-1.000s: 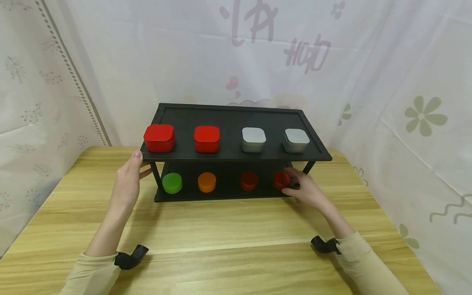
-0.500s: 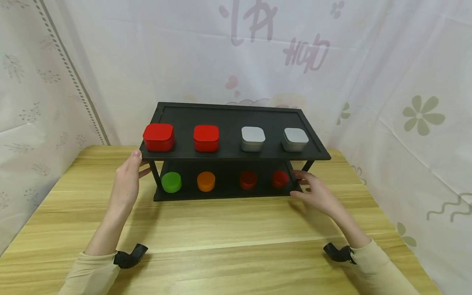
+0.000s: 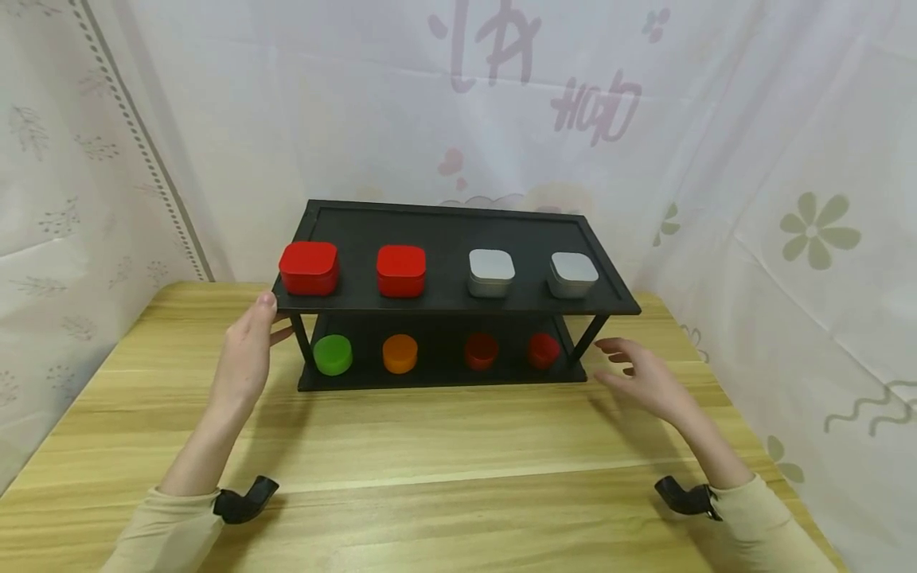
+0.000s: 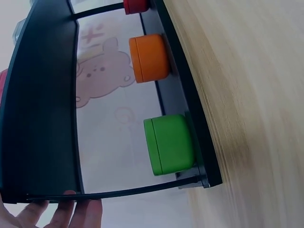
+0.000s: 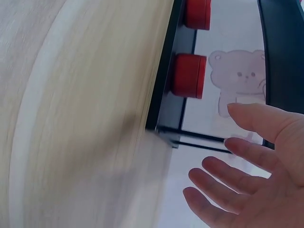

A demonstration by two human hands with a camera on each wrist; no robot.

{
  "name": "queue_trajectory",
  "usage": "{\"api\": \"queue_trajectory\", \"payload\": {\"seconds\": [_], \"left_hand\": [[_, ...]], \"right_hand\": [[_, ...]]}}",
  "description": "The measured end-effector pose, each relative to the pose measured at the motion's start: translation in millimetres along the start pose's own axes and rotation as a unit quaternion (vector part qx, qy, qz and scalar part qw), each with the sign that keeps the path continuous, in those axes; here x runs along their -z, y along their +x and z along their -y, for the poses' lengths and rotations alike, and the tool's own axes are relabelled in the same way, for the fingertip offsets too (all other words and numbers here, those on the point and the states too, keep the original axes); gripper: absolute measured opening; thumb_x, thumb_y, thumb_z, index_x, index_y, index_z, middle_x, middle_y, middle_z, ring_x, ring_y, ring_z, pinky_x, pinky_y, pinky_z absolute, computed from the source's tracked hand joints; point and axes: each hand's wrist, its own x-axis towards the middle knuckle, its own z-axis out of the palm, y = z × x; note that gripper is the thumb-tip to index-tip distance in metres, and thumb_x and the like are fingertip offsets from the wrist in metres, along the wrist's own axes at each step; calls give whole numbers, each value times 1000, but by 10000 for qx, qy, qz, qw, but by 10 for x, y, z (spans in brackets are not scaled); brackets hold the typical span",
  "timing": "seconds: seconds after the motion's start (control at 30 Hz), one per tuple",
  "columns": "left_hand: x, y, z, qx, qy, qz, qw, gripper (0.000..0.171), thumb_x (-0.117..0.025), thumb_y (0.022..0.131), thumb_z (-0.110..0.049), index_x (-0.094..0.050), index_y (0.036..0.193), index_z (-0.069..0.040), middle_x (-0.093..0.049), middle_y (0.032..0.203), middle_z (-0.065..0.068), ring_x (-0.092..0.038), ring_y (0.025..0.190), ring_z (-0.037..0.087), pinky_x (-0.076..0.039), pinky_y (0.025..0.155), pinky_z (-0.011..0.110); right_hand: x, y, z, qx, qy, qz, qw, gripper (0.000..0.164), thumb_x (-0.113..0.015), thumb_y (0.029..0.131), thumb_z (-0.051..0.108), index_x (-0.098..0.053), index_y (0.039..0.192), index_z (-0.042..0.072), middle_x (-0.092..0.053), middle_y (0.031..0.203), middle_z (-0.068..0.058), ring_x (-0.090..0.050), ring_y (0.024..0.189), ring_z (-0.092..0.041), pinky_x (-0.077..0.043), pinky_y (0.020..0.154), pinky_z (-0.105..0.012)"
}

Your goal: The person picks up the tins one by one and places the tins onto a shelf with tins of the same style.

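A black two-tier shelf (image 3: 444, 227) stands on the wooden table. My left hand (image 3: 243, 354) holds the left end of its upper board, thumb at the front corner; in the left wrist view the fingertips (image 4: 88, 211) curl around the board's edge. Off the shelf's right end, my right hand (image 3: 645, 380) hovers with relaxed fingers, holding nothing and touching nothing. The lower tier bears a green round box (image 3: 333, 355), an orange one (image 3: 399, 353), a dark red one (image 3: 481, 351) and a red one (image 3: 544, 350), the last nearest my right hand.
On the upper tier stand two red square boxes (image 3: 310, 269) (image 3: 401, 271) at left and two silver-white tins (image 3: 490, 273) (image 3: 572, 275) at right. The wooden table (image 3: 458, 461) reaches forward of the shelf. A printed cloth (image 3: 358, 103) hangs behind and at both sides.
My right hand has let go of the rightmost red round box and drawn away to the right, out past the shelf's end. The left hand keeps its place on the shelf.
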Motion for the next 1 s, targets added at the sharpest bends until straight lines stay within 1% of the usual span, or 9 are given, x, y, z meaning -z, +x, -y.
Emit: {"api": "queue_trajectory", "payload": {"seconds": [0.13,0.2,0.27,0.37,0.63,0.83,0.9,0.93,1.0], "left_hand": [[31,7,-10,3,65,125,9999,67,-22,110,-53,-46,155,-9,-51,153,20,-57,134,38,-51,113,52],[43,8,-12,-42,59,199,9998,68,-22,111,-53,-44,156,-8,-51,154,21,-55,135,42,-54,112,43],[55,7,-12,-123,107,252,9995,67,-22,111,-52,-43,156,-7,-51,153,23,-55,135,43,-58,105,25],[79,1,-11,-210,157,347,9991,67,-22,111,-51,-40,158,-5,-48,155,24,-54,135,44,-54,93,6],[143,6,-6,-363,237,592,9973,66,-25,112,-47,-36,158,-1,-41,160,25,-52,136,49,-51,90,0],[229,37,8,-634,545,787,9934,61,-28,113,-42,-35,158,-1,-38,162,25,-45,140,50,-46,89,-4],[265,50,0,-629,738,810,9920,61,-28,113,-42,-35,159,-4,-38,162,24,-45,141,49,-50,93,1],[280,55,-6,-609,802,827,9915,61,-28,113,-43,-35,160,-5,-39,161,24,-44,142,50,-53,100,9],[307,61,-25,-515,938,868,9905,62,-28,113,-45,-34,160,-7,-39,161,25,-46,140,51,-53,112,34]], "right_hand": [[56,9,-44,-82,-76,-11,9999,52,-69,99,20,-53,143,-3,-59,138,-32,-60,123,-53,-56,99,-65],[85,24,-71,-134,-134,-44,9998,53,-70,99,20,-52,143,-4,-59,138,-32,-60,123,-53,-56,99,-65],[116,45,-96,-183,-167,-58,9997,54,-70,99,20,-51,144,-3,-58,139,-33,-60,123,-53,-56,99,-65],[162,80,-132,-215,-217,-109,9995,56,-70,99,20,-50,146,-3,-58,139,-34,-60,123,-53,-55,99,-66],[295,146,-224,-187,-459,-362,9981,55,-69,100,20,-51,145,-5,-57,140,-34,-59,123,-54,-56,98,-67],[393,189,-260,-258,-788,-520,9952,52,-70,99,27,-55,138,-6,-60,136,-35,-60,121,-53,-56,98,-65],[424,208,-268,-265,-965,-578,9933,55,-71,98,30,-56,137,-6,-61,134,-35,-60,119,-53,-57,96,-65],[441,216,-274,-275,-1051,-586,9924,57,-71,98,31,-55,138,-6,-60,134,-35,-60,119,-53,-56,96,-65],[475,236,-284,-228,-1126,-607,9915,58,-72,98,30,-54,140,-6,-60,135,-35,-59,120,-54,-54,96,-67]]}}
